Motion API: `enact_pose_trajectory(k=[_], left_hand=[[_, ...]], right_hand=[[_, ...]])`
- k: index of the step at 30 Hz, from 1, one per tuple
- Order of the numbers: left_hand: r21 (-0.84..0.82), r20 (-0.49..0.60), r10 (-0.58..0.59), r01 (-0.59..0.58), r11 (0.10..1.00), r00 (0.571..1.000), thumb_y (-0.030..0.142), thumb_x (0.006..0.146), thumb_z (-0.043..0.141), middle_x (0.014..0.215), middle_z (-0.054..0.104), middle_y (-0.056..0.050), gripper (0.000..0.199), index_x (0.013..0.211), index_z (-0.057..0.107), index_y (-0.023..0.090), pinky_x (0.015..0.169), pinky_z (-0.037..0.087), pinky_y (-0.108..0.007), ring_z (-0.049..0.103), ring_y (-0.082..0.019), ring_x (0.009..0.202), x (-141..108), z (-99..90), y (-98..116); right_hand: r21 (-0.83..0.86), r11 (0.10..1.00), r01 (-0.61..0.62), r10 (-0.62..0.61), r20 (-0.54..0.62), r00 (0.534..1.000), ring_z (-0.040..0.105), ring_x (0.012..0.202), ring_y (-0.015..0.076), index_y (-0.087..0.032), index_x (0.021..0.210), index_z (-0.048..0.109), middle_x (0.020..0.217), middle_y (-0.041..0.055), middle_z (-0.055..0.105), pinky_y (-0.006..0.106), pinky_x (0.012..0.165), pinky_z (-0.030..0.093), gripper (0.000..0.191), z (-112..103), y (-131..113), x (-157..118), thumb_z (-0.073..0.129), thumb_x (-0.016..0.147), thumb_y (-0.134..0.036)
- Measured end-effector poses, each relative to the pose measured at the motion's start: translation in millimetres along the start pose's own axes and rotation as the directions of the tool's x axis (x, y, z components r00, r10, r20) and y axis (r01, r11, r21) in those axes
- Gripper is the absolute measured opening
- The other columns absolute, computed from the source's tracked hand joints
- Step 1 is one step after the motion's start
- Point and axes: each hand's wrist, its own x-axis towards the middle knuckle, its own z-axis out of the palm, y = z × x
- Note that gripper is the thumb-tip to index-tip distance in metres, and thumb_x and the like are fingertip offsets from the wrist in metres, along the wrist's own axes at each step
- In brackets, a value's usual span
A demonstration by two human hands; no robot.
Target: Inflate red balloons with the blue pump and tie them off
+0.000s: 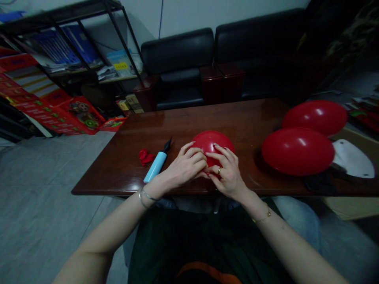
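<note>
A red inflated balloon (213, 138) sits over the table's front part, with both hands at its near end. My left hand (191, 161) is closed, its fingers bent around the balloon's neck area. From the other side my right hand (226, 169), with a gold ring, pinches at the same spot, some fingers resting on the balloon. The neck itself is mostly hidden by the fingers. Left of the hands lies a light blue hand pump (156, 166) with a black nozzle. Several limp red balloons (145, 157) are heaped beside the pump.
Two inflated red balloons, a nearer one (297, 152) and a farther one (315, 116), rest at the right beside a white sheet-like piece (352, 157). Black sofas (179, 51) stand behind the brown wooden table (118, 173). Shelving and red boxes (78, 114) are at left.
</note>
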Motion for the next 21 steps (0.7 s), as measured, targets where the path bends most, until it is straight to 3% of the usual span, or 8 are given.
enact_pose_trajectory(k=[8, 14, 21], left_hand=[[-0.211, -0.178, -0.123, 0.084, 0.974, 0.976, 0.051, 0.092, 0.062, 0.102, 0.072, -0.005, 0.032, 0.101, 0.067, 0.020, 0.110, 0.044, -0.044, 0.061, -0.020, 0.108, -4, 14.0, -1], [-0.315, -0.287, -0.123, 0.027, 0.949, 0.950, 0.050, 0.088, 0.068, 0.097, 0.075, -0.003, 0.030, 0.095, 0.070, 0.020, 0.102, 0.049, -0.039, 0.063, -0.018, 0.103, -8, 22.7, -3], [-0.335, -0.410, -0.101, -0.047, 0.941, 0.906, 0.042, 0.085, 0.075, 0.092, 0.077, -0.001, 0.020, 0.093, 0.074, 0.024, 0.098, 0.050, -0.037, 0.063, -0.017, 0.099, -12, 27.8, -1]], right_hand=[[0.012, 1.000, -0.021, 0.021, -0.050, 0.999, 0.041, 0.145, 0.0316, -0.026, 0.084, 0.074, 0.138, 0.0063, 0.063, 0.059, 0.114, 0.034, 0.008, 1, 1, 0, 0.067, 0.087, -0.023], [0.070, 0.996, -0.059, 0.064, -0.077, 0.995, 0.041, 0.144, 0.0325, -0.030, 0.085, 0.079, 0.138, 0.0061, 0.063, 0.062, 0.112, 0.034, 0.010, 3, 4, -4, 0.069, 0.087, -0.026], [0.146, 0.983, -0.109, 0.114, -0.025, 0.993, 0.039, 0.146, 0.0331, -0.033, 0.085, 0.080, 0.140, 0.0054, 0.062, 0.065, 0.113, 0.032, 0.010, 2, 6, -3, 0.071, 0.087, -0.029]])
